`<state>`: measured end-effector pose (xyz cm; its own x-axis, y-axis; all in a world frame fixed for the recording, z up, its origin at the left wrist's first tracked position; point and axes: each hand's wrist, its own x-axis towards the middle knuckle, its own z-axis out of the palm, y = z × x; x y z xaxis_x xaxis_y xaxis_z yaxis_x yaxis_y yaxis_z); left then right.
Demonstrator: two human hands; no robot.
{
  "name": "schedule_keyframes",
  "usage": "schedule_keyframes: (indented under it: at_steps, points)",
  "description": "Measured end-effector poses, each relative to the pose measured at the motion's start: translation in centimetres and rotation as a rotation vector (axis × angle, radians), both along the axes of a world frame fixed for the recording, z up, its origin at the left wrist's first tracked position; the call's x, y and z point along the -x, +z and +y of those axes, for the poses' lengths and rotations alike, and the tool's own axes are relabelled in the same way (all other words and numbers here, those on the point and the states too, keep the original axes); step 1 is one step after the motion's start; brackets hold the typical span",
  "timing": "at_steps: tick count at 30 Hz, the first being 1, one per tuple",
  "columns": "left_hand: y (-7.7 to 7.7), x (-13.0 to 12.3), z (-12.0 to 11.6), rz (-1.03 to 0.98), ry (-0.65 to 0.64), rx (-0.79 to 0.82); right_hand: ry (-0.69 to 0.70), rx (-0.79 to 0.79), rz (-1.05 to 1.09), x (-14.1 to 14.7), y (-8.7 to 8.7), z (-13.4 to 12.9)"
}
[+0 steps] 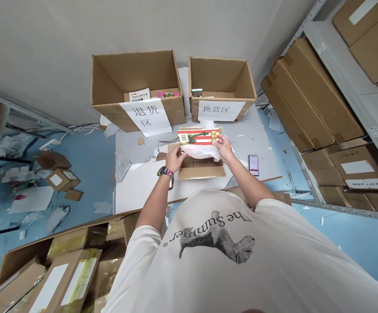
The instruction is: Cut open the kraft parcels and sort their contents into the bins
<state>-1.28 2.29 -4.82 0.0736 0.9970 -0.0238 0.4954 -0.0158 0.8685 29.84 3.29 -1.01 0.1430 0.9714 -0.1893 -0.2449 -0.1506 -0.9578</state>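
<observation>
Both of my hands hold a red, white and green book [199, 136] with a barcode on its cover, partly wrapped in white plastic [202, 151]. My left hand [175, 159], with a dark watch on the wrist, grips the lower left corner. At the right edge, my right hand [224, 148] has its thumb on the cover and its fingers behind. Just below the book, an opened small cardboard box [202, 172] lies on the table, its front flap folded toward me. The book hides the back of that box.
Two large cardboard boxes, the left [136, 69] and the right [219, 67], stand behind with paper signs and a few books inside. A phone [253, 165] lies right on the table [143, 189]. Packed cartons [65, 278] fill a big box at lower left; shelved cartons [309, 95] stand right.
</observation>
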Motion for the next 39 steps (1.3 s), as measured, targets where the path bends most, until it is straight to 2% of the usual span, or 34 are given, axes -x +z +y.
schedule_keyframes:
  at_steps: [3, 7, 10, 13, 19, 25, 29, 32, 36, 39]
  points:
    - [0.7, 0.0, 0.4, -0.212, 0.059, 0.09, -0.013, -0.01, 0.047, 0.2, -0.5, 0.3]
    - [1.5, 0.5, 0.1, -0.39, 0.118, 0.184, 0.035, 0.074, -0.035, -0.3, -1.6, -0.2]
    - [2.2, 1.2, -0.3, -0.426, 0.141, 0.177, 0.06, 0.157, -0.183, -0.8, -1.9, -0.4]
    - [3.0, 1.8, -0.5, -0.41, 0.182, 0.164, 0.033, 0.124, -0.315, -1.1, -1.5, 0.1]
    - [5.3, 2.0, 0.4, -0.52, 0.267, 0.108, 0.097, 0.022, -0.347, -1.3, 1.1, 3.1]
    - [9.0, 2.0, 2.1, -0.558, 0.246, -0.078, 0.103, -0.158, -0.279, -2.5, 5.9, 5.2]
    - [11.5, 1.6, 1.8, -0.431, 0.214, -0.235, 0.075, -0.275, -0.351, -3.0, 9.0, 3.8]
    - [12.7, 1.2, 0.9, -0.359, 0.168, -0.369, 0.0, -0.397, -0.412, -3.1, 10.1, 1.7]
    - [13.3, 0.8, 0.0, -0.257, 0.108, -0.506, -0.078, -0.558, -0.557, -3.4, 10.5, -1.0]
    - [13.4, 0.5, -0.3, -0.262, 0.104, -0.501, -0.103, -0.624, -0.634, -4.1, 11.0, -2.3]
